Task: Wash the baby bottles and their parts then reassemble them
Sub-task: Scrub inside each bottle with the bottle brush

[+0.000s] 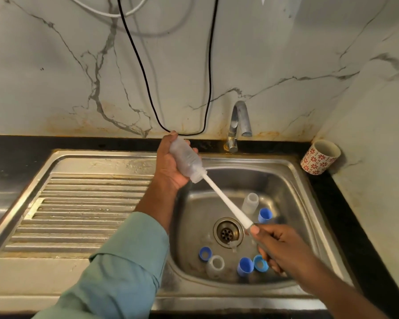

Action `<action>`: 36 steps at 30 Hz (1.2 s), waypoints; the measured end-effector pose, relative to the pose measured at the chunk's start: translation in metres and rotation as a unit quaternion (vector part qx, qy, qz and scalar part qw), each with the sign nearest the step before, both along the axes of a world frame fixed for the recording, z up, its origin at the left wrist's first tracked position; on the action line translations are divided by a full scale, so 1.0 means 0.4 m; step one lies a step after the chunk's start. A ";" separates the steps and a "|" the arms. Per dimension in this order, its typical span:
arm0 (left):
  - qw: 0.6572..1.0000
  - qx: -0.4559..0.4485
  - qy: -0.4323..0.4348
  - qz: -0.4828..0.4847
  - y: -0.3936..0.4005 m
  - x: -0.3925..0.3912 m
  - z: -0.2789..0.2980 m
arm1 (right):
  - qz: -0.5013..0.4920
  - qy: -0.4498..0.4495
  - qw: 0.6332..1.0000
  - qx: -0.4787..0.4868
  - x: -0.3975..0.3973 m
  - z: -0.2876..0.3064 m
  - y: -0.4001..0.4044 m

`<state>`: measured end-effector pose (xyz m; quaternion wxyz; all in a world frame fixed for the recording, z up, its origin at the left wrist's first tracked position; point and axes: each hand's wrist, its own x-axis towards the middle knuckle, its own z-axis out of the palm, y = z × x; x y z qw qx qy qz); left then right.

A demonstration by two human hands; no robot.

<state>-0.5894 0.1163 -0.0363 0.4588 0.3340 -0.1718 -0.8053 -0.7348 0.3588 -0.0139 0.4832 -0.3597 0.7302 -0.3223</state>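
My left hand (171, 162) grips a clear baby bottle (186, 157), held tilted above the back left rim of the sink (293, 180) with its mouth pointing down to the right. A white bottle brush (226, 201) runs into that mouth; its head is hidden inside the bottle. My right hand (279, 247) holds the brush handle over the basin. In the basin lie two more clear bottles (250, 202) (215, 265), two blue caps (264, 215) (245, 266) and two blue collar rings (205, 253) (260, 263).
The drain (227, 232) sits mid-basin. A chrome tap (237, 125) stands at the back, no water running. A ridged drainboard (83, 203) lies to the left. A red-flowered cup (320, 157) stands at the right back corner. A black cable (148, 84) hangs down the marble wall.
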 end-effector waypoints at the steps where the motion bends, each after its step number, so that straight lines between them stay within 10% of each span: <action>1: 1.000 0.006 -0.019 -0.002 -0.002 0.003 -0.010 | 0.016 0.014 1.000 0.013 -0.001 0.001 0.000; 7: 0.994 0.060 0.045 0.076 -0.008 0.013 -0.020 | 0.057 -0.030 0.998 0.013 -0.063 0.037 0.002; 10: 0.989 0.104 0.011 0.106 -0.018 0.028 -0.032 | 0.050 0.163 0.985 -0.033 -0.074 -0.011 0.002; 13: 0.985 0.121 -0.036 0.116 -0.019 0.043 -0.041 | 0.128 0.496 0.848 -0.133 -0.128 -0.047 0.009; 17: 0.978 0.144 -0.076 0.130 -0.024 0.033 -0.035 | 0.103 0.624 0.711 -0.307 -0.176 -0.048 -0.007; 19: 0.983 0.138 -0.064 0.102 -0.024 0.026 -0.031 | 0.098 0.536 0.805 -0.234 -0.162 -0.028 -0.021; 21: 0.987 0.134 -0.040 0.083 -0.025 0.021 -0.028 | 0.079 0.194 0.977 -0.048 -0.137 -0.012 -0.025; 23: 0.988 0.135 -0.016 0.079 -0.025 0.019 -0.023 | 0.040 -0.096 0.993 0.059 -0.130 -0.020 -0.022; 26: 0.984 0.146 0.001 0.106 -0.029 0.023 -0.031 | 0.053 0.040 0.998 -0.010 -0.125 -0.052 -0.020; 28: 0.978 0.155 0.007 0.137 -0.029 0.026 -0.038 | 0.104 0.415 0.893 -0.138 -0.132 -0.072 -0.027; 30: 0.975 0.160 0.011 0.153 -0.024 0.026 -0.035 | 0.117 0.596 0.748 -0.267 -0.144 -0.084 -0.032; 33: 0.976 0.165 -0.004 0.143 -0.015 0.024 -0.026 | 0.083 0.666 0.669 -0.319 -0.168 -0.077 -0.043; 36: 0.982 0.156 -0.032 0.099 -0.002 0.025 -0.026 | 0.012 0.670 0.671 -0.317 -0.197 -0.051 -0.058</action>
